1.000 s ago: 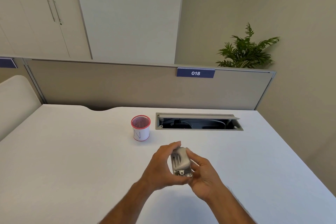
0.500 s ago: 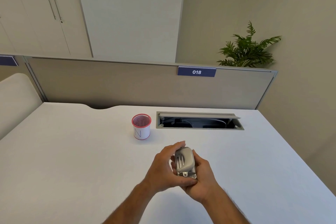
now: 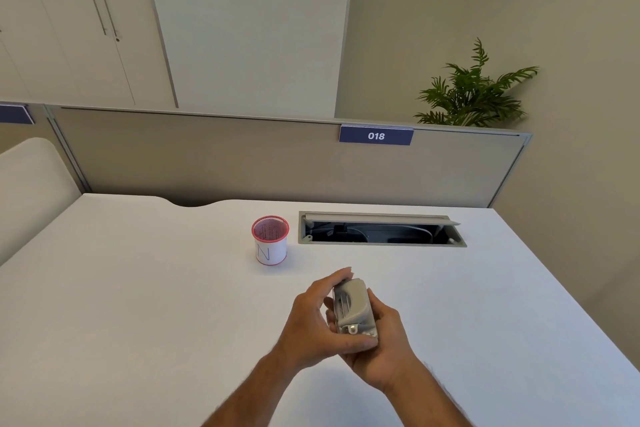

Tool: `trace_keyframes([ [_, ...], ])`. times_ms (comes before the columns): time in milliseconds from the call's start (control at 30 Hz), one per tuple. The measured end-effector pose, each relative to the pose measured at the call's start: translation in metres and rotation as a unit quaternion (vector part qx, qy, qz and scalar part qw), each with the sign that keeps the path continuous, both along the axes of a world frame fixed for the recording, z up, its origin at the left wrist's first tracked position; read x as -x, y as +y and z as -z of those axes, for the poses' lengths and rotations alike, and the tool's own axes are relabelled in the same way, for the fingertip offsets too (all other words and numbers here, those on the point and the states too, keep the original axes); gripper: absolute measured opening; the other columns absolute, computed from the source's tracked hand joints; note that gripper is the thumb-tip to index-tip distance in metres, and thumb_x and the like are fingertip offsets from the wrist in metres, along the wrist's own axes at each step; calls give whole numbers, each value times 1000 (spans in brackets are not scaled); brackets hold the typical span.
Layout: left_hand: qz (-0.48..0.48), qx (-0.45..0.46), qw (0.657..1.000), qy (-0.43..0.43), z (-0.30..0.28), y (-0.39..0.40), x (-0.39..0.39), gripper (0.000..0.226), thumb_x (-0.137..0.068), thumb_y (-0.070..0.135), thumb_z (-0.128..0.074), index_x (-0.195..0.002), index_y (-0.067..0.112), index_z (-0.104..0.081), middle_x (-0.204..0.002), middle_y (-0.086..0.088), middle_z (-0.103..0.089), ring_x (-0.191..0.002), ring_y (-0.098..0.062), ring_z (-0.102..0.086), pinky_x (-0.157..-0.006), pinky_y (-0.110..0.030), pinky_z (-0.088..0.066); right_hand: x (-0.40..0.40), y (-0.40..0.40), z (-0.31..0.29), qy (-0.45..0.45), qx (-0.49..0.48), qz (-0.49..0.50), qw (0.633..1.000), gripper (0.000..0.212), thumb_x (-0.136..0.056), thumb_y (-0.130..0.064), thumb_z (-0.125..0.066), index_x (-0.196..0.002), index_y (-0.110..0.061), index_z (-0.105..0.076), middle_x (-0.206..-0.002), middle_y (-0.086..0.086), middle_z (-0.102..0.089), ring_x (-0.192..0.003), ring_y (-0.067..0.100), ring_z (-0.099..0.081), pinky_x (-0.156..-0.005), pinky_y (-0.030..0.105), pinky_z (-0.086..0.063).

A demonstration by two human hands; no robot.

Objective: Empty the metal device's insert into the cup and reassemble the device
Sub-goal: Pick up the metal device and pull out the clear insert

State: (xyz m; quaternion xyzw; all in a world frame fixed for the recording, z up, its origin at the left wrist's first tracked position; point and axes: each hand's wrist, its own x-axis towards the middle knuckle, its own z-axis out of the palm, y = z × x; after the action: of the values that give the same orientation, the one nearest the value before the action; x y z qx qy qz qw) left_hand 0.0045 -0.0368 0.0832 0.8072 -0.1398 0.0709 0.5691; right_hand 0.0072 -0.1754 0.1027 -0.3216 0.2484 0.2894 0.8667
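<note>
A small grey metal device (image 3: 353, 307) is held upright above the white table, between both hands. My left hand (image 3: 313, 326) wraps its left side, fingers over the top and thumb along the bottom edge. My right hand (image 3: 382, 347) cups it from the right and underneath. The device's lower edge is partly hidden by my fingers; I cannot see the insert apart from the body. A red mesh cup (image 3: 270, 239) with a white label marked N stands upright on the table, beyond and left of the hands.
An open cable hatch (image 3: 381, 230) is sunk into the white table (image 3: 138, 305) right of the cup. A grey partition (image 3: 207, 163) with a 018 sign closes off the far edge. A plant (image 3: 474, 94) stands behind it.
The device has been turned slightly in my hands and sits more upright, with my right hand tucked further under it. Both hands stay in the same spot. The cup has not moved.
</note>
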Motion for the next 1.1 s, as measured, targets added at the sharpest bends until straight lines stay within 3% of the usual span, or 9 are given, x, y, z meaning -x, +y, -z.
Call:
trace_keyframes([
  [67, 3, -6, 1000, 1, 0, 0, -1, 100, -58, 48, -96, -143, 33, -46, -138, 18, -58, -127, -5, -53, -99, -14, -50, -2, -1, 2, 0, 3, -4, 1000, 53, -93, -50, -57, -122, -8, -69, -108, 20, -76, -97, 33, -71, -79, 42, -62],
  [300, 0, -21, 1000, -8, 3, 10, -12, 101, -56, 51, -95, -143, 33, -47, -139, 18, -56, -129, -1, -48, -100, -4, -42, -9, -9, 16, -3, 0, -19, 1000, 56, -98, -51, -46, -128, -7, -62, -99, 22, -73, -75, 34, -73, -58, 40, -63],
  [400, -14, -42, 999, -16, 6, 18, -20, 102, -55, 53, -94, -143, 35, -46, -137, 18, -54, -127, 2, -46, -102, -9, -43, -14, -16, 24, 2, -11, -9, 1000, 56, -100, -49, -42, -128, -5, -61, -90, 23, -77, -70, 34, -74, -56, 41, -63],
  [567, -19, -102, 995, 7, 24, 33, -28, 106, -52, 63, -90, -143, 35, -43, -134, 20, -54, -118, 4, -48, -95, -7, -41, -24, -27, 39, 7, 3, 25, 1000, 56, -100, -47, -45, -127, -2, -62, -98, 26, -75, -75, 36, -71, -58, 41, -64],
  [733, -20, -161, 985, 54, 61, 38, -24, 114, -45, 66, -88, -145, 30, -44, -132, 11, -58, -115, -7, -53, -102, -25, -48, -29, -38, 49, 26, -4, 39, 999, 56, -97, -44, -49, -127, 1, -64, -96, 28, -76, -66, 37, -72, -58, 40, -64],
  [833, 5, -194, 977, 92, 86, 36, -19, 115, -46, 64, -85, -147, 31, -40, -133, 11, -55, -118, -6, -52, -104, -24, -45, -29, -40, 55, 34, -12, 42, 998, 55, -96, -42, -49, -125, 2, -65, -94, 28, -76, -66, 37, -72, -59, 42, -64],
  [933, 24, -198, 971, 132, 108, 34, -14, 116, -47, 64, -84, -148, 33, -36, -134, 13, -52, -120, -5, -51, -104, -19, -42, -29, -42, 59, 38, -16, 37, 998, 55, -96, -43, -49, -122, 3, -66, -95, 27, -76, -68, 36, -70, -61, 41, -63],
  [1100, 31, -174, 973, 151, 127, 33, -9, 116, -50, 63, -85, -149, 33, -34, -137, 18, -46, -129, -3, -43, -119, -28, -32, -29, -43, 63, 35, -24, 26, 999, 57, -96, -46, -47, -122, 1, -65, -95, 24, -75, -66, 32, -66, -62, 39, -58],
])
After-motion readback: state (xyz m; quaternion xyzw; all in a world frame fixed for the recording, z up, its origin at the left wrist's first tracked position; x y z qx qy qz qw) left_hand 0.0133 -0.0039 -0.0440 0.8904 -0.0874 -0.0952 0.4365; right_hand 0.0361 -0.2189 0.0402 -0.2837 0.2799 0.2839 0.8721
